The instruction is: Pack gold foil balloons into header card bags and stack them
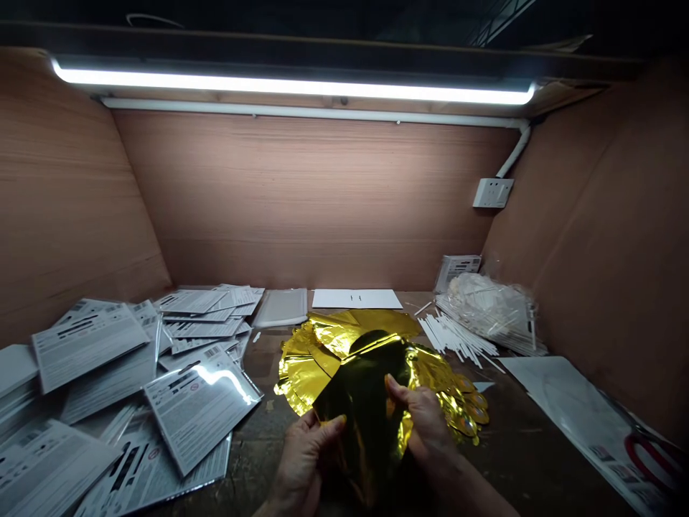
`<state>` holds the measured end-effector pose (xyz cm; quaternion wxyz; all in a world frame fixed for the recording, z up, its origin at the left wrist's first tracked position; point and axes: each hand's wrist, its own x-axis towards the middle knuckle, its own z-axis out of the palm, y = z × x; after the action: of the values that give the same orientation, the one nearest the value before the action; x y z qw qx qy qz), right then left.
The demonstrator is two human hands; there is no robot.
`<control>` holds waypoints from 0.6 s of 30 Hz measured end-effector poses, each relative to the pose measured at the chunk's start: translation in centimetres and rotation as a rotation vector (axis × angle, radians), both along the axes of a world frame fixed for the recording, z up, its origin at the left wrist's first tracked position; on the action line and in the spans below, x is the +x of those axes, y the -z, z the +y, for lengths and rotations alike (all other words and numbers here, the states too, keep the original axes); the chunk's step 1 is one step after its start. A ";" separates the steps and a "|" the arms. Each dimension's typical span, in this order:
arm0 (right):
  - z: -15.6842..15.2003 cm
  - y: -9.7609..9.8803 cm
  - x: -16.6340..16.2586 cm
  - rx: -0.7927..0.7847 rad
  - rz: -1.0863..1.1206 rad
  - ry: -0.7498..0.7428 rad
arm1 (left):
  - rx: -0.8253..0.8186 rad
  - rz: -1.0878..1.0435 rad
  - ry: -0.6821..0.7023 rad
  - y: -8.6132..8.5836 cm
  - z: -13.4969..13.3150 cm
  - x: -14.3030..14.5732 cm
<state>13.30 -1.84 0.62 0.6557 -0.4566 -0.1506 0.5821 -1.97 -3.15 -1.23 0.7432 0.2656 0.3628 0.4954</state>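
Between both hands, near the front of the table, is a shiny gold foil balloon (360, 409), flat and uninflated. My left hand (306, 452) pinches its left edge, thumb on top. My right hand (423, 420) grips the right side, with the thumb pressed on the foil and the other fingers partly hidden behind it. Just beyond lies a fanned pile of flat gold foil balloons (306, 362), spreading to both sides of the held one. The lower end of the held foil is dark and hard to make out.
Packaged printed cards (202, 406) are heaped at left. Behind the foil lie a clear plastic sleeve (280, 307) and a white card (356, 298). White sticks (457, 334) and a plastic bag (487, 305) sit back right. Red-handled scissors (649, 459) rest on a plastic sheet (565, 409) at right.
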 end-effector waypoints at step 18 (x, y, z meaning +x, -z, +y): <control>1.1 -4.8 4.3 0.974 -1.454 -0.328 | 0.910 0.572 0.167 -8.0 4.9 -0.1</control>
<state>17.57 -0.75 5.41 0.4279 -0.3564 -0.8238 0.1063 -2.10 1.79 6.76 0.4616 0.7125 0.2774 0.4497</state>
